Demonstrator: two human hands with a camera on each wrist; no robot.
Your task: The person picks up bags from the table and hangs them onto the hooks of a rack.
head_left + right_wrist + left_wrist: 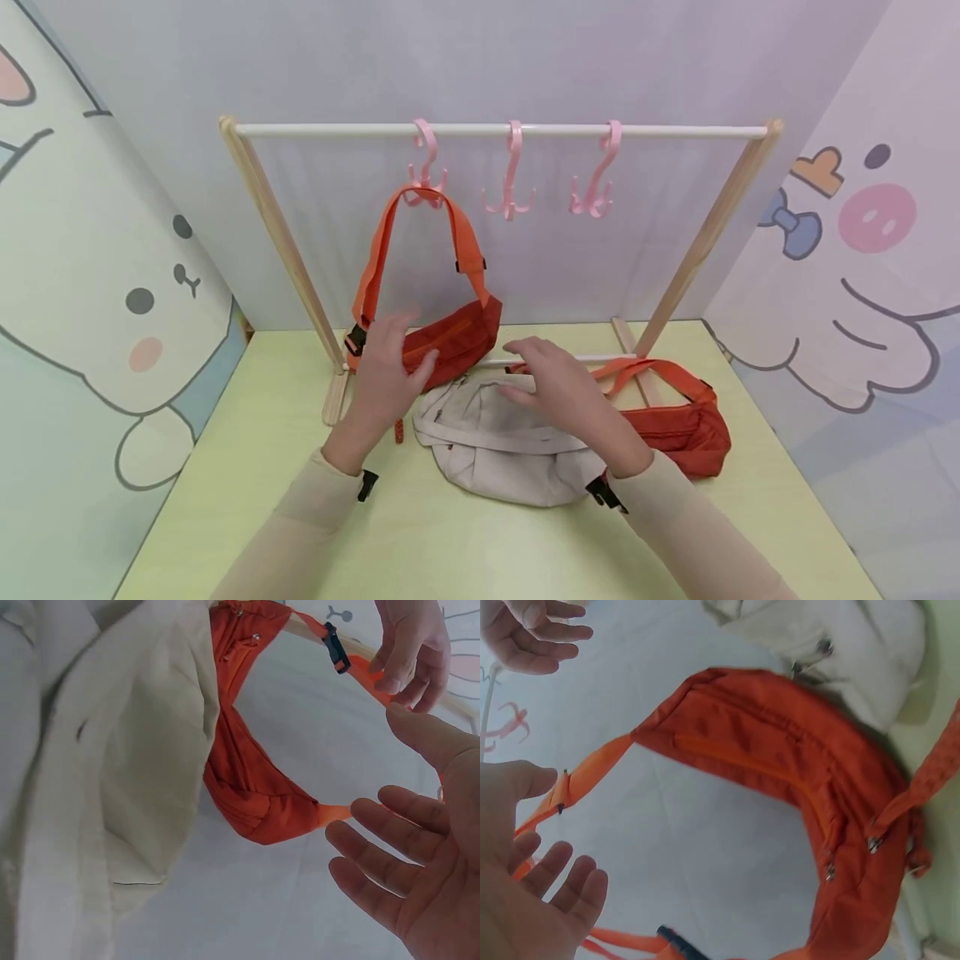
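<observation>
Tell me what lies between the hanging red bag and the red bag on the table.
The beige bag lies between them in the head view, partly hidden behind the right hand.

Bright head view, slightly blurred left hand [384,373], dimmer wrist views.

Left hand [384,362] and right hand [558,385] reach forward, fingers [375,856] relaxed.

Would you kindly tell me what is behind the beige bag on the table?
Behind the beige bag are the lower white bar and the hanging red bag; another red bag shows farther right. What the beige bag and right hand cover cannot be seen.
</observation>
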